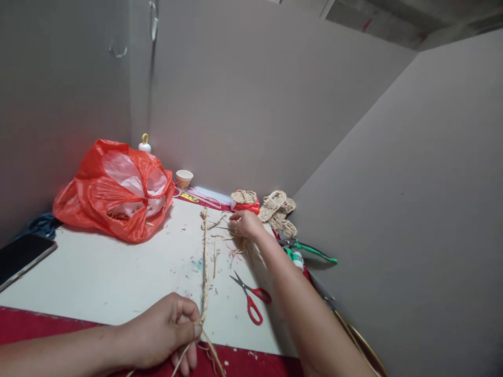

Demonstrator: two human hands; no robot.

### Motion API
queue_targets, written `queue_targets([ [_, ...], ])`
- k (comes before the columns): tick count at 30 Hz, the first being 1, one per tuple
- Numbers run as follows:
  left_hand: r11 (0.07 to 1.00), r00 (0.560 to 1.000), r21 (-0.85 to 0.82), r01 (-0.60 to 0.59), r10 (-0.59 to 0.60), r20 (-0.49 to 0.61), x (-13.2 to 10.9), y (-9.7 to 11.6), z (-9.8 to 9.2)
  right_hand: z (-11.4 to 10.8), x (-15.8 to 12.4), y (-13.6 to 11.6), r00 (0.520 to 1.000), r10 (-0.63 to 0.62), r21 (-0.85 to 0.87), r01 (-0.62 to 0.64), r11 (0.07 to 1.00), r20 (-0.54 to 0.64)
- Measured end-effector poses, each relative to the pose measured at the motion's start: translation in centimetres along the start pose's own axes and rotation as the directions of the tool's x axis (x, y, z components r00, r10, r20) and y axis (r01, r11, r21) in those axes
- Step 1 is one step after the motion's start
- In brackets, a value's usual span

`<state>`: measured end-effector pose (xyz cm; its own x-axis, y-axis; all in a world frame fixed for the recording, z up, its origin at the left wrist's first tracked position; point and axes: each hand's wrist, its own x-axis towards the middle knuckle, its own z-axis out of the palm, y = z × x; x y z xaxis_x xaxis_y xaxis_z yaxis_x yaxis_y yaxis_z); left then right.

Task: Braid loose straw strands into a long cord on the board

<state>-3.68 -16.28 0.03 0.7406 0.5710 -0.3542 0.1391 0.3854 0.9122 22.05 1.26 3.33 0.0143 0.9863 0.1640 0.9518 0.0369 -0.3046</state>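
Straw braid [205,272] pinched by left hand [165,330], right hand [245,224] gripping loose straw [238,246], red bag [90,205] holding white plastic [126,178]

- Your straw braid [205,267] is pale tan, with a plaited pattern along its length.
- Your scissors [251,301] have red handles and grey blades.
- The plastic bag [98,199] is orange-red, with white showing inside.
- The board [118,272] is white, flecked with blue-green specks.
- The cloth [23,322] beneath it is deep red.
- The pliers [314,252] have green handles.
- The phone [21,256] is black.
- The woven sandals [279,209] are tan.
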Motion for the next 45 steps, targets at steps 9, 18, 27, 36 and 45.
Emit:
queue_targets([
  [9,0.999,0.999,-0.004,0.032,-0.032,0.029,0.1,-0.2,-0.4,-2.0,0.2,0.2,0.991,-0.125,-0.052,0.122,0.991,-0.051],
  [18,1.000,0.999,-0.006,0.025,-0.025,0.041,0.1,-0.2,-0.5,-7.3,-2.7,6.4,0.979,0.172,-0.073,-0.180,0.981,-0.108],
  [27,1.000,0.999,-0.013,0.022,-0.022,0.048,0.1,0.2,-0.4,-2.7,-5.5,6.4,0.974,0.146,0.014,-0.151,0.988,0.174],
  [36,1.000,0.999,-0.009,0.017,-0.016,0.052,0.1,0.0,-0.5,-7.5,-5.2,7.5,0.971,0.132,0.060,-0.147,0.987,0.202],
  [45,0.999,0.998,-0.016,0.034,-0.033,0.053,0.1,0.1,-0.5,-7.0,-3.8,9.2,0.962,0.234,-0.071,-0.226,0.971,0.137],
])
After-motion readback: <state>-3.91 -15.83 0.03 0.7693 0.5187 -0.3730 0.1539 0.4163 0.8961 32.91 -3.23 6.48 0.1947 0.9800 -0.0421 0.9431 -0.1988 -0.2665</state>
